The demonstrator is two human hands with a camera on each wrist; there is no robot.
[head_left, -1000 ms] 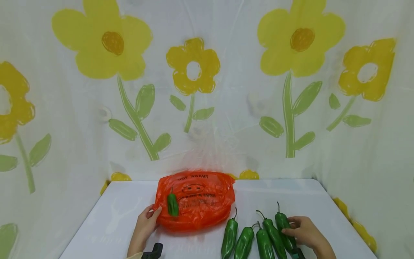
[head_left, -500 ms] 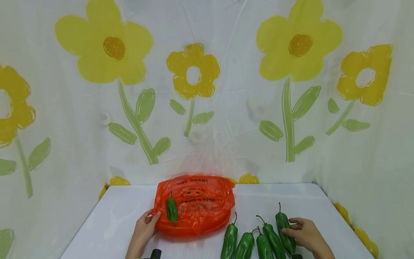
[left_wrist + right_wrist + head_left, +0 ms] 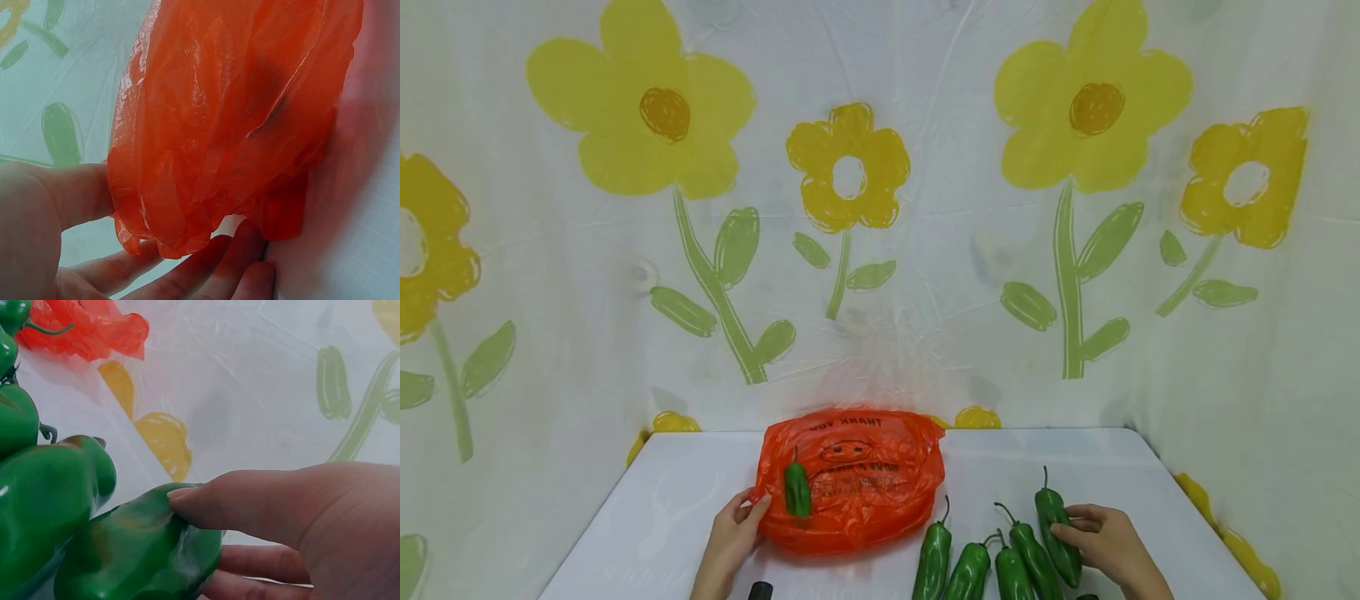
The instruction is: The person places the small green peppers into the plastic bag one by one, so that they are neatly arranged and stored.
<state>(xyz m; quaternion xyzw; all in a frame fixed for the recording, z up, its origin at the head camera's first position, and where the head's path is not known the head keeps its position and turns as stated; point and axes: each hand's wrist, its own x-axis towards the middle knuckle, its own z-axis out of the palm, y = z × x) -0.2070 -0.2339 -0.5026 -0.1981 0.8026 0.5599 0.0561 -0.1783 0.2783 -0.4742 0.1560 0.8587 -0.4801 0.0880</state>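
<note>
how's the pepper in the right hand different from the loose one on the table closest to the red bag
The right hand pinches the held pepper, while no hand touches the other pepper.
In the head view, the held pepper's stem end leans left; the other pepper's leans right.
The held pepper is at the row's right end, the other pepper beside the red bag.
Both are glossy green with thin stems.

- A curtained booth (image 3: 940, 250) surrounds a white table (image 3: 640, 517); whether it stands in a home, shop or lab cannot be told.
- Pale sheeting (image 3: 1240, 400) hangs on 3 sides, printed with yellow flowers (image 3: 1097, 108) and green leaves (image 3: 737, 242).
- The sheeting drops behind the table's far edge.
</note>
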